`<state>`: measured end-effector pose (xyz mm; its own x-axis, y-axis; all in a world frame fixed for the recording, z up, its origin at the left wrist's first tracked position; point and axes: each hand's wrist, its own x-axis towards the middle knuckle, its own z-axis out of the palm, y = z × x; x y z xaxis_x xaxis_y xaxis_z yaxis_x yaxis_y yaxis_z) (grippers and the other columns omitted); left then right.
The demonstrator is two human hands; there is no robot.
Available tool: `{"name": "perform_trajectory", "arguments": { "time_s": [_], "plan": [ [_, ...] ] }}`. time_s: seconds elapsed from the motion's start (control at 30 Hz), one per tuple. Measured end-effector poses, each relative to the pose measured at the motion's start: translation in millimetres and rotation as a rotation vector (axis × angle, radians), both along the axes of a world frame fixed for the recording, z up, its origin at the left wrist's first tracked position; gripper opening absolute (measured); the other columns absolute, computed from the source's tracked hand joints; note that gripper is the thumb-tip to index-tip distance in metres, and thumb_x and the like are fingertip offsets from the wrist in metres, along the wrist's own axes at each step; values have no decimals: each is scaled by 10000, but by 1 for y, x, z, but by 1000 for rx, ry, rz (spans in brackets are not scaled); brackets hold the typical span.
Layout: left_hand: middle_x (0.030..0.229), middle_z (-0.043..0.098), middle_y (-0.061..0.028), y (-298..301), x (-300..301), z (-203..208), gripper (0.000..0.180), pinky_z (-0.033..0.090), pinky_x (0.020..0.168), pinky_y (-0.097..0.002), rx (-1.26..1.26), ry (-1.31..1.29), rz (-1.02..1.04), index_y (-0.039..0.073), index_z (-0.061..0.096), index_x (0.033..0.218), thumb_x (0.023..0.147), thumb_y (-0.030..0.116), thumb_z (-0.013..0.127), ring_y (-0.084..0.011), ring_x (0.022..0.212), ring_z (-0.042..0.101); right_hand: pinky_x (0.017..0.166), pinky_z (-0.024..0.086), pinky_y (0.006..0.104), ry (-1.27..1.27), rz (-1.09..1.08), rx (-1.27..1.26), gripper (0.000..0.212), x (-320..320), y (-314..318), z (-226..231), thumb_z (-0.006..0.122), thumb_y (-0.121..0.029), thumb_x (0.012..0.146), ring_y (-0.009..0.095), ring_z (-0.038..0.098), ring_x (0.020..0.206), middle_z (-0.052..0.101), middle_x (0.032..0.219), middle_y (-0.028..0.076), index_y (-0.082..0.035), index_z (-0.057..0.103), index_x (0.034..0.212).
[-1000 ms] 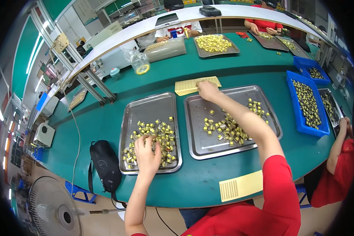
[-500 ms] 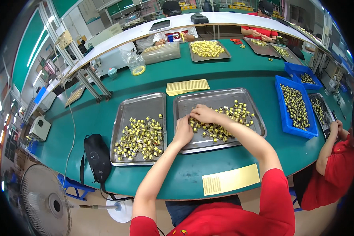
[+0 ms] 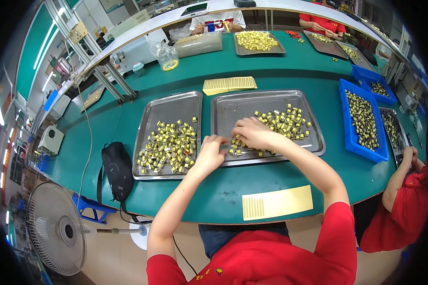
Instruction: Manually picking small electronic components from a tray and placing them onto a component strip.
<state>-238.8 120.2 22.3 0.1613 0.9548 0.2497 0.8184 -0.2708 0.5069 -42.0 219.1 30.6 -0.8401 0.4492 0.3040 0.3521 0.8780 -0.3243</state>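
Observation:
The right-hand metal tray (image 3: 223, 105) holds a spread of small block-shaped parts with yellow tops (image 3: 285, 124), which look like little wound electronic components. My right hand (image 3: 255, 133) reaches over this tray, its fingers bent together and pointing down at the parts near the left side. What its fingertips hold, if anything, is hidden. By the tray's left edge is my left hand (image 3: 211, 153), with its thumb and curved fingers apart and nothing visible between them. Left of it, a second metal tray (image 3: 169, 105) carries a heap of similar parts (image 3: 169, 147).
A printed yellow sheet (image 3: 277, 203) lies at the front edge. Yellow cards (image 3: 229, 84) are stacked behind the trays. A black pouch (image 3: 117, 172) sits left. At right stand a blue bin (image 3: 383, 154) of parts and a co-worker's hands (image 3: 409, 154). A fan (image 3: 57, 228) stands lower left.
My left hand has drawn back left from the right hand, and its thumb and fingers have parted. The right hand stays over the parts. The whole view has tilted slightly downward.

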Motion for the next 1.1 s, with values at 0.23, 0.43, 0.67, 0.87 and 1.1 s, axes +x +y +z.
{"name": "perform_trajectory", "arguments": {
  "time_s": [0.23, 0.43, 0.67, 0.87, 1.1],
  "plan": [
    [985, 665, -166, -11, 17, -14, 348, 442, 909, -454, -28, 4, 32, 15, 617, 1070, 747, 77, 733, -363, 1015, 566, 919, 452, 422, -44, -51, 116, 217, 6, -49, -8, 671, -147, 805, 277, 573, 1018, 658, 966, 101, -43, 639, 993],
    [1017, 654, -148, -20, 11, -23, 388, 491, 896, -372, 17, -197, 63, -1, 582, 1133, 769, 52, 706, -283, 952, 619, 907, 473, 421, 93, -77, 120, 280, 6, -58, -22, 651, -96, 806, 313, 583, 1013, 641, 925, 125, -32, 629, 1078],
    [1070, 663, -79, -57, 13, -8, 350, 516, 875, -279, -426, -981, -61, -38, 583, 1263, 922, 32, 621, -115, 931, 624, 697, 420, 208, 412, -236, -1431, 356, 32, -86, 3, 633, -215, 945, 68, 486, 754, 603, 887, -23, -40, 639, 1255],
    [1226, 618, -174, -80, 15, -9, 415, 484, 1022, -361, -643, -1277, -184, -82, 500, 1332, 950, 52, 594, -251, 1135, 623, 761, 442, 212, 573, -208, -1627, 375, 48, -115, -15, 651, -160, 930, 60, 521, 788, 639, 922, -6, -34, 623, 1283],
    [1228, 615, -175, -96, 14, -12, 399, 504, 1007, -356, -698, -1325, -158, -73, 526, 1294, 916, 4, 631, -273, 1160, 617, 968, 469, 274, 693, -261, -1458, 361, 46, -152, -14, 639, -71, 926, 132, 621, 1082, 687, 1137, 83, 3, 610, 1279]
  ]
}}
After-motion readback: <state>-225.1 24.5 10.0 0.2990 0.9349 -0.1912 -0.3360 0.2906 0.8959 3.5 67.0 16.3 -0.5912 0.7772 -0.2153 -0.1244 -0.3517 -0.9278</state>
